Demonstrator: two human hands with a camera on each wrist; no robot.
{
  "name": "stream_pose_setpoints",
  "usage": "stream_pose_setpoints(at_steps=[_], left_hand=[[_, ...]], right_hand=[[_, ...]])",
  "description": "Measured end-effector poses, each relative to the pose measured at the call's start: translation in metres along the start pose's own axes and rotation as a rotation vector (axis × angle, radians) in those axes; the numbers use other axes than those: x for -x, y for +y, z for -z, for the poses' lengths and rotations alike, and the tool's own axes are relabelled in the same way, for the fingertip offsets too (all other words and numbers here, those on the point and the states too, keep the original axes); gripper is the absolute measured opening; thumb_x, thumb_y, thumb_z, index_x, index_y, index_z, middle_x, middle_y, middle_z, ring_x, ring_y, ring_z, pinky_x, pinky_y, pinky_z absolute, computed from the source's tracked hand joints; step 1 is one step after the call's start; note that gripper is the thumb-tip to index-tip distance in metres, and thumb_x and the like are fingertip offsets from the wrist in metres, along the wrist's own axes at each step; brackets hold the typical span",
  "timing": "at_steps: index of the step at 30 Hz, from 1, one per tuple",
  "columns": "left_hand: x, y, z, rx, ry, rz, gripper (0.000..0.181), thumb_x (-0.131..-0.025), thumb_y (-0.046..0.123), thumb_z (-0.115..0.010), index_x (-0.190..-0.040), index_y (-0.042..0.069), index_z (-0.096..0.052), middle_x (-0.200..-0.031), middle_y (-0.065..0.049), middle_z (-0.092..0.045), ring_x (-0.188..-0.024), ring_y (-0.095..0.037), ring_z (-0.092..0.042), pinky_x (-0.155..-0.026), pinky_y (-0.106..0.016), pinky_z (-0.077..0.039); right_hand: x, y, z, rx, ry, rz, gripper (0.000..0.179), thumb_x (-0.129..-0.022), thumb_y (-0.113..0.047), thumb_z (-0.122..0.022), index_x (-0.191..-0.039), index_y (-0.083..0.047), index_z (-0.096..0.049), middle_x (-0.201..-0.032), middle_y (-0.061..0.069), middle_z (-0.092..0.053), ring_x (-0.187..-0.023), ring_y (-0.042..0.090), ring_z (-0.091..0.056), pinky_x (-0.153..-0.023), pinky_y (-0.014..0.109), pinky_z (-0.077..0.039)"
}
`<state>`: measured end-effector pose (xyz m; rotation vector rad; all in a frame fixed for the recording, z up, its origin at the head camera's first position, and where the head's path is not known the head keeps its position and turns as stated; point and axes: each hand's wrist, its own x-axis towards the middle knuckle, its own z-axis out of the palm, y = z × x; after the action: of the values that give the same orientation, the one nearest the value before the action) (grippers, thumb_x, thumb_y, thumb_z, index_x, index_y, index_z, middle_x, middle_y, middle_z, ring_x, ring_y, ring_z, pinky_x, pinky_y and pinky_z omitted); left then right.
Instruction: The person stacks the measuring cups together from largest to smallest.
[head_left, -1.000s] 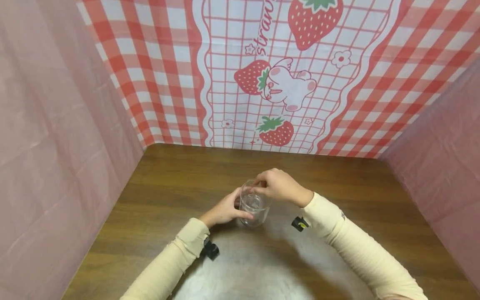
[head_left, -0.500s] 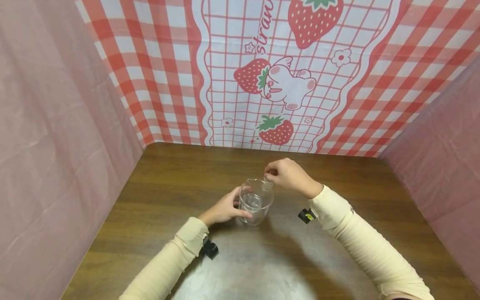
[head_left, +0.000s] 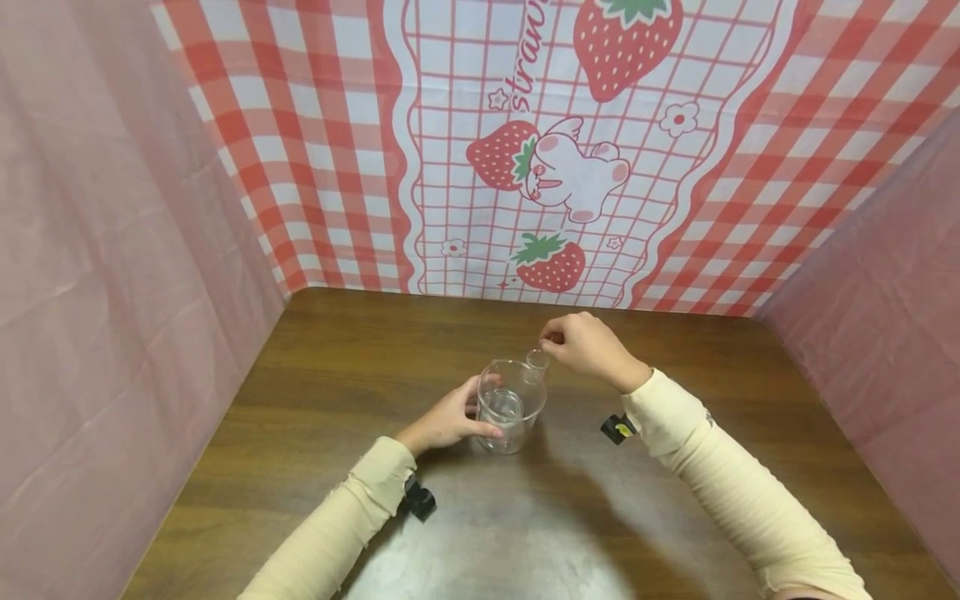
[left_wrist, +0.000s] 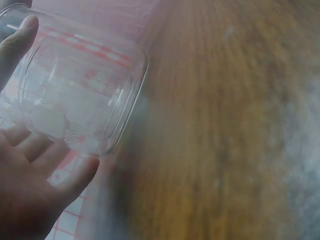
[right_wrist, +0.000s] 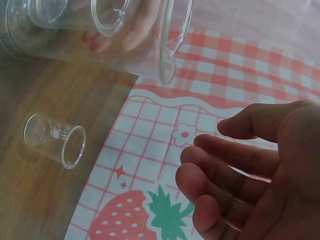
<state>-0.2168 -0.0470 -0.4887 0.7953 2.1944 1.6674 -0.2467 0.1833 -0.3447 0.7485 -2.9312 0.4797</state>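
Note:
My left hand (head_left: 448,417) grips a large clear glass beaker (head_left: 531,421) from its left side, thumb in front and fingers behind. The left wrist view shows the thumb and fingers of that hand (left_wrist: 35,185) spread round the beaker's wall (left_wrist: 125,100). Inside it sits a smaller glass beaker (head_left: 501,406), its rim (right_wrist: 104,31) showing in the right wrist view. A small beaker with white markings (right_wrist: 56,137) stands on the table just behind and right of the large one. My right hand (head_left: 588,346) holds nothing, its loosely curled fingers (right_wrist: 192,182) just off that small beaker.
The brown wooden table (head_left: 360,333) reaches back to a red-and-white checked cloth (head_left: 345,167) with strawberry prints. Pink curtains hang at the left (head_left: 135,292) and right (head_left: 885,333). Each sleeve cuff carries a small black camera (head_left: 418,500).
My right hand has moved from the large beaker's rim to the right and back, set the small beaker on the table and let it go. The left hand keeps its grip.

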Motion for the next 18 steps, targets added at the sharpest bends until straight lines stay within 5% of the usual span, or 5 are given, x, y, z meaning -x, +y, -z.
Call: stream_pose_setpoints(at_steps=[18], left_hand=[[-0.001, -0.001, 0.0, -0.019, -0.012, 0.01, 0.086, -0.078, 0.01, -0.08, -0.147, -0.003, -0.031, -0.152, -0.02, -0.039, -0.135, -0.038, -0.045, -0.11, -0.049, -0.044]], right_hand=[[-0.005, 0.007, -0.012, -0.009, -0.019, -0.096, 0.02, -0.089, -0.026, -0.067, -0.09, -0.009, -0.077, -0.076, 0.002, -0.074, -0.06, 0.011, -0.06, -0.058, 0.03, -0.052]])
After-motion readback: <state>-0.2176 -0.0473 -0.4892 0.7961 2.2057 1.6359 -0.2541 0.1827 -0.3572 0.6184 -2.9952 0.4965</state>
